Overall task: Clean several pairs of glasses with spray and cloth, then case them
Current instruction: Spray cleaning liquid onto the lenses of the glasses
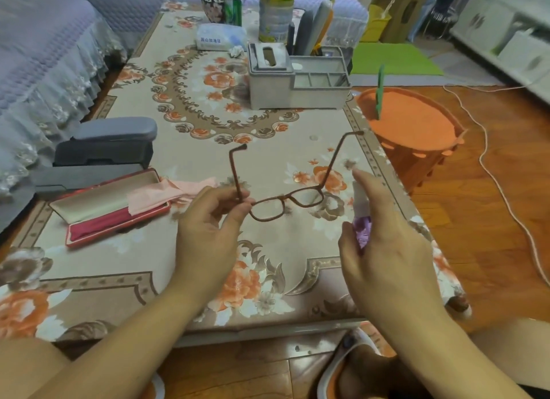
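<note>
From my head camera I look down at the desk (184,148), which wears a flowered cloth; my left hand (208,229) is raised above it, and its fingers (238,202) pinch the brown glasses (287,202) at the left hinge, so the frame hangs in the air with both arms unfolded and pointing away from me; my right hand (384,244) is just beside the glasses on their right, the thumb and lower fingers curled round a small spray bottle (361,211) with a white top and purple body, the forefinger stretched out straight above its nozzle, which points toward the right lens.

To the left on the desk lies an open red glasses case (116,208), its lid thrown back; a pink cloth (166,191) is draped over the case's right end and trails onto the desk; behind it stand dark grey cases (107,144), stacked.

Farther back sit a grey organiser (297,80) with a tissue slot and compartments, a tall tin (276,11), a green can (233,10) and a pack of tissues (220,37); an orange basket (413,124) stands on the floor just beside the desk's right edge.
</note>
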The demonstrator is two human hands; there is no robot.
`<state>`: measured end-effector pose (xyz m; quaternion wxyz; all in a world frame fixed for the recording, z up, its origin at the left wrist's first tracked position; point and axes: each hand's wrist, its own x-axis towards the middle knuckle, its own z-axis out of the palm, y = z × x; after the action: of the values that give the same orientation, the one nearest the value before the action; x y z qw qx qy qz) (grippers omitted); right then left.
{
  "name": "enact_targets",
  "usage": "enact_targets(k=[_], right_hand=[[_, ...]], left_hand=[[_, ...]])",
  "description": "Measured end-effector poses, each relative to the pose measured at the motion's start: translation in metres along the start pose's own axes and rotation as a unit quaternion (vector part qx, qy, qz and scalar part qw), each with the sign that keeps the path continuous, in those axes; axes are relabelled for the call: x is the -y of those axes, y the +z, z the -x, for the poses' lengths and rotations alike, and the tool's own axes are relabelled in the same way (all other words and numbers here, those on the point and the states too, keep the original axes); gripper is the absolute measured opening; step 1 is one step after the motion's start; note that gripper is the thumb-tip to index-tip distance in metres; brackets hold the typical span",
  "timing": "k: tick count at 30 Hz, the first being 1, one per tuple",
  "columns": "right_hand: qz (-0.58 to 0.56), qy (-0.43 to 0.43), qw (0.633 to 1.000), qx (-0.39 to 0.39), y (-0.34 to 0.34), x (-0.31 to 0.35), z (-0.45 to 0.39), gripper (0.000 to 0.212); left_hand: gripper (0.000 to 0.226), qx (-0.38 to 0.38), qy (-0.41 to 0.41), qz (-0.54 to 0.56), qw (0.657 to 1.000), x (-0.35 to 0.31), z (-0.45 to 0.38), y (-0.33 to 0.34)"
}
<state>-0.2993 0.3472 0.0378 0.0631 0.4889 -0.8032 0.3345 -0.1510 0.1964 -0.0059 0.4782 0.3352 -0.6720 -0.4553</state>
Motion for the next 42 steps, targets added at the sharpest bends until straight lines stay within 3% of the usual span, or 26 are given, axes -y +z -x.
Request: enact_targets(k=[3, 6, 10, 14, 19, 23, 26, 28, 31, 32, 34, 36, 39, 42], right_hand=[[0.022, 0.017, 0.999, -0.025, -0.013, -0.011, -0.003, 0.073], [0.036, 0.045, 0.998, -0.038, -0.023, -0.030, -0.005, 0.071], [0.036, 0.068, 0.993, -0.094, -0.034, -0.052, -0.004, 0.067], [0.040, 0.077, 0.989, -0.123, -0.044, -0.066, -0.007, 0.065], [0.030, 0.070, 0.992, -0.102, -0.044, -0.067, -0.006, 0.061], [0.019, 0.074, 0.989, -0.128, -0.046, -0.066, -0.005, 0.054], [0.005, 0.086, 0.984, -0.157, -0.050, -0.070, -0.004, 0.063], [-0.018, 0.098, 0.981, -0.164, -0.051, -0.073, -0.004, 0.070], [-0.032, 0.097, 0.983, -0.154, -0.047, -0.073, -0.004, 0.072], [-0.035, 0.094, 0.984, -0.148, -0.046, -0.074, -0.004, 0.071], [-0.035, 0.089, 0.986, -0.136, -0.043, -0.074, -0.005, 0.069], [-0.031, 0.082, 0.988, -0.126, -0.039, -0.072, -0.006, 0.069], [-0.025, 0.047, 0.995, -0.084, -0.030, -0.066, -0.005, 0.070], [-0.044, 0.037, 0.998, -0.006, -0.019, -0.061, -0.003, 0.072]], left_hand=[[0.027, 0.038, 0.030, -0.012, 0.999, -0.002, -0.017, 0.030], [0.017, 0.060, 0.122, -0.049, 0.989, -0.011, -0.035, 0.062], [0.009, 0.084, 0.283, -0.123, 0.948, -0.021, -0.052, 0.086], [0.005, 0.105, 0.379, -0.140, 0.909, -0.024, -0.059, 0.094], [0.007, 0.101, 0.394, -0.124, 0.905, -0.030, -0.055, 0.102], [0.007, 0.097, 0.385, -0.129, 0.909, -0.027, -0.052, 0.106], [0.007, 0.100, 0.368, -0.131, 0.915, -0.027, -0.051, 0.103], [0.006, 0.106, 0.286, -0.109, 0.946, -0.033, -0.048, 0.103], [0.012, 0.103, -0.009, -0.018, 0.995, -0.049, -0.050, 0.108], [0.012, 0.100, -0.124, 0.046, 0.986, -0.054, -0.055, 0.111], [0.009, 0.104, -0.337, 0.178, 0.919, -0.062, -0.072, 0.112], [0.007, 0.117, -0.462, 0.228, 0.849, -0.067, -0.088, 0.106], [0.016, 0.138, -0.535, 0.243, 0.797, -0.064, -0.101, 0.097], [0.023, 0.132, -0.564, 0.206, 0.789, -0.056, -0.105, 0.093]])
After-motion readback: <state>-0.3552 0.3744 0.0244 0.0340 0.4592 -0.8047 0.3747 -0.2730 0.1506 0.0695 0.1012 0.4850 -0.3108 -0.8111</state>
